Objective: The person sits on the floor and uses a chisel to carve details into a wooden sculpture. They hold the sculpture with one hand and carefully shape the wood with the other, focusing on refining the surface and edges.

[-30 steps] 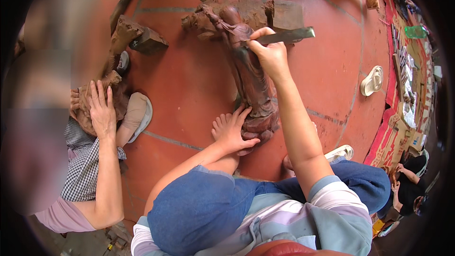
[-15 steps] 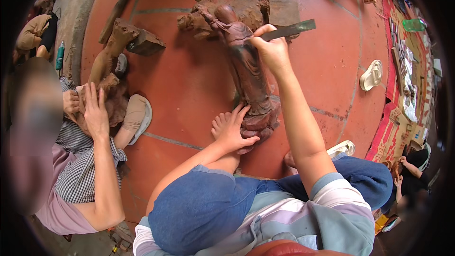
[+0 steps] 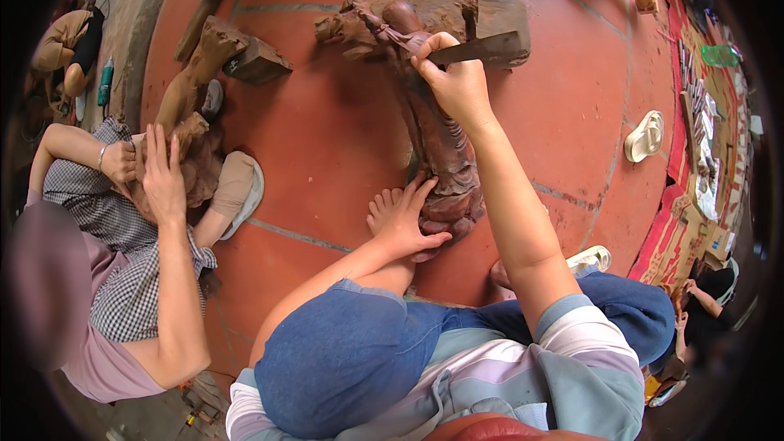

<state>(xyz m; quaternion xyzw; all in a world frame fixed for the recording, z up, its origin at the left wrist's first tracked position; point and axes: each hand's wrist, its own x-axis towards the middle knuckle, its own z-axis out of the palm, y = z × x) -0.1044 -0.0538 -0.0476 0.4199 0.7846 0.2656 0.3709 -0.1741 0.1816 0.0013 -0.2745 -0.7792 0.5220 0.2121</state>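
Note:
A reddish-brown carved wooden statue [image 3: 445,147] of a robed figure slants away from me, its head end against a rough log [image 3: 351,30]. My right hand [image 3: 459,88] pinches a dark, flat strip [image 3: 490,50] over the statue's upper body; the strip's far end sticks out to the right, and I cannot make out whether it is abrasive or a blade. Around the statue's base [image 3: 451,211], my left hand [image 3: 402,224] has its thumb and fingers spread and pressed against the wood. My bare foot [image 3: 384,206] shows beside that hand.
On the left, a co-worker's hands [image 3: 163,175] rest on another carved wood piece [image 3: 200,171]. A wood block [image 3: 257,62] lies beyond. To the right are a pale sandal [image 3: 644,136], cardboard [image 3: 665,216] and several slim tools [image 3: 692,86]. A green plastic thing [image 3: 719,55] lies farther out.
My right hand has shifted a little left and up with the dark strip, which now overlaps the log's squared end. My left hand keeps its hold on the base.

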